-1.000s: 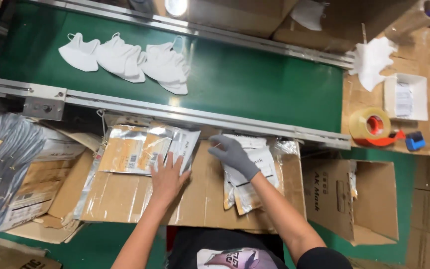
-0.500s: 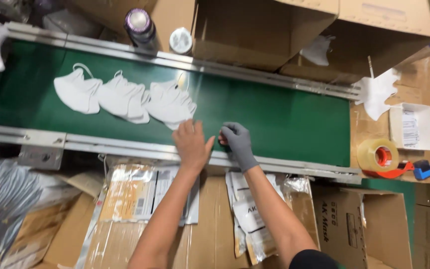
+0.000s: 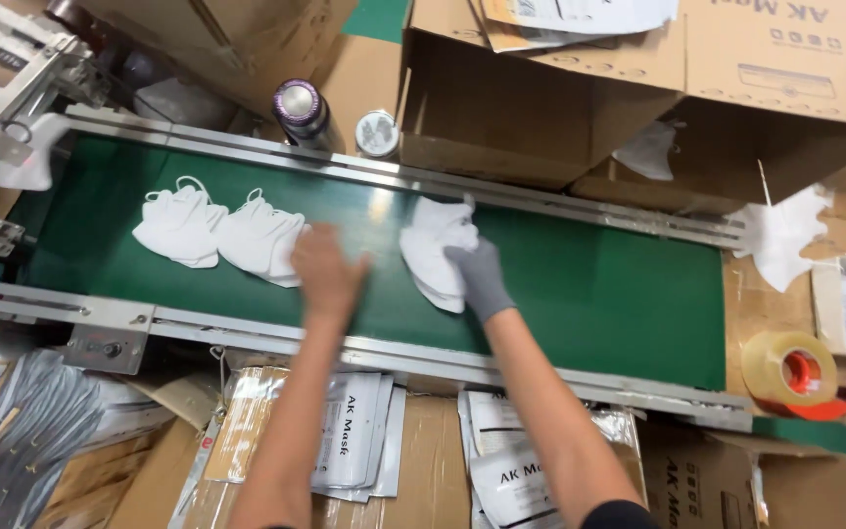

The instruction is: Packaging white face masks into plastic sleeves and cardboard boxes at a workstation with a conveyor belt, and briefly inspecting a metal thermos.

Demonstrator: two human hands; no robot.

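Observation:
My right hand (image 3: 479,277), in a grey glove, is shut on a small stack of white face masks (image 3: 431,247) lifted over the green conveyor belt (image 3: 599,284). My bare left hand (image 3: 323,270) hovers open above the belt, its fingertips at the edge of a white mask (image 3: 258,243). Another white mask (image 3: 180,227) lies to its left on the belt. Both forearms reach over the belt's metal front rail (image 3: 247,338).
Foil and printed mask pouches (image 3: 350,441) lie on flattened cardboard below the rail. Open cardboard boxes (image 3: 580,88) stand behind the belt, with a dark bottle (image 3: 301,110). A tape roll (image 3: 790,367) and loose masks (image 3: 780,235) sit at the right. Silver pouches (image 3: 12,431) are piled at the left.
Both hands went from the pouches up across the rail onto the belt. My right hand took up the rightmost masks and carried them to the right; two mask piles stay in place.

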